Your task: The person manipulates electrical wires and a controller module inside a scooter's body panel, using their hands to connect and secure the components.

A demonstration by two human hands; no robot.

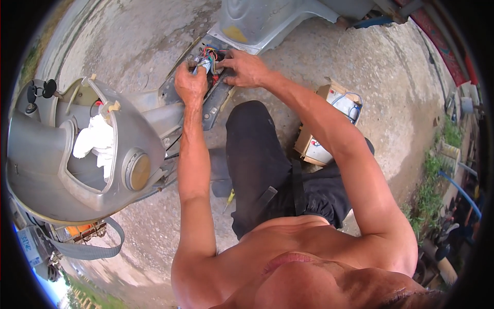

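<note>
My left hand (190, 83) pinches a small silver-blue part (204, 65) between thumb and fingers, over a recess in a scooter's floor frame (211, 109). Coloured wires (210, 51), red, yellow and green among them, bunch up around that part. From the right, my right hand (246, 69) reaches to the same bundle with thumb and fingers apart. Its fingertips rest by the wires and a dark piece beside them. A red connector (215, 79) shows low between the two hands. Fingers partly hide the inside of the recess.
The scooter's grey front body (139, 113), with white cloth (96, 141) inside, stands at left. Its silver rear panel (262, 23) is beyond my hands. An open cardboard box (304, 140) with white blocks and blue wires sits right of my knee. A yellow-handled screwdriver (231, 196) lies on the concrete.
</note>
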